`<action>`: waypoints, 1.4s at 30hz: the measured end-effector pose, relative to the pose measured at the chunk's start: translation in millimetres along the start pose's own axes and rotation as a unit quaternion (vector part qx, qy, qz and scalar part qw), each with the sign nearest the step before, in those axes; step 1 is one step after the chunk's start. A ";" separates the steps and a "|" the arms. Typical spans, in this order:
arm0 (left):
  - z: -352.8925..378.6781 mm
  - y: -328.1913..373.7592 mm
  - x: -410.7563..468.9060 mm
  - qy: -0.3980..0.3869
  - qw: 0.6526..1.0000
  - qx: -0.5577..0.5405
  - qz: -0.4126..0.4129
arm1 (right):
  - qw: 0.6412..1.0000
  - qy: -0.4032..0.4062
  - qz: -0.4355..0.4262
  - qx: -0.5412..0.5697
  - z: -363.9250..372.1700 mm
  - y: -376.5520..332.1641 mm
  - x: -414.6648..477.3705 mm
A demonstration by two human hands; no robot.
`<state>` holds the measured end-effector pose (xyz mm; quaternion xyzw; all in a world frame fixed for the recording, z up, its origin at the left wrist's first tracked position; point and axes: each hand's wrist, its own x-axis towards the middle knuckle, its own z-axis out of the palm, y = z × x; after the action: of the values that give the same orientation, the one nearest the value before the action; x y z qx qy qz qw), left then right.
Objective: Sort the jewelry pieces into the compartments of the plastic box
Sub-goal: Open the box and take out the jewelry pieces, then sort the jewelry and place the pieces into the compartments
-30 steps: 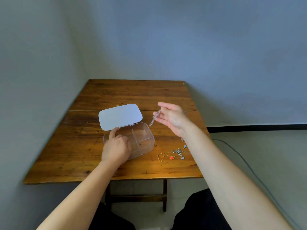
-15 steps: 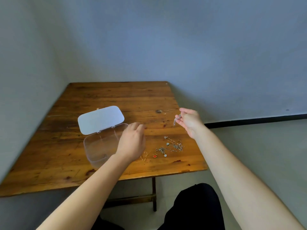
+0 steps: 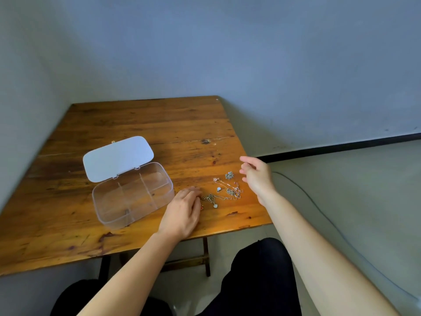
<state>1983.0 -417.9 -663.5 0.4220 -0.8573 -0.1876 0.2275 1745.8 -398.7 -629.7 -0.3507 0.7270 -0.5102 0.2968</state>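
One clear plastic box (image 3: 133,197) with four compartments and lid (image 3: 118,157) open, on the table (image 3: 141,124). One tangled pile of jewelry pieces (image 3: 227,190) just right of it, too tangled to count. Left hand (image 3: 182,212) flat, grip touching the pile; right hand (image 3: 257,176) above, grip released.

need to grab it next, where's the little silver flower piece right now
In the head view the silver flower piece lies on the table, far end of the jewelry pile, just left of the open right hand.

Bare forearms, dark trousers
Left hand (image 3: 182,213) and right hand (image 3: 257,176) ungloved, no sleeves, rings or watch visible; black trousers (image 3: 257,277) cover both legs.
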 end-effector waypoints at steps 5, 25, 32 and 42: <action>1.3 4.5 1.4 -0.004 1.000 0.010 -0.011 | 0.996 0.005 -0.041 -0.081 2.7 31.6 -21.3; 12.7 17.4 89.2 -0.101 0.993 0.017 -0.059 | 0.960 -0.094 -0.052 -0.260 -3.6 30.1 29.1; 19.1 14.1 102.0 -0.053 0.996 0.007 -0.075 | 0.978 -0.135 -0.019 -0.160 -5.2 33.0 40.7; -36.9 3.7 127.7 0.116 0.934 -0.267 -0.209 | 0.982 -0.095 -0.020 -0.163 -4.1 42.2 40.9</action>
<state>1931.8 -523.8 -601.5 0.5340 -0.6359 -0.4023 0.3855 1710.2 -420.0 -671.6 -0.4556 0.7617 -0.3552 0.2933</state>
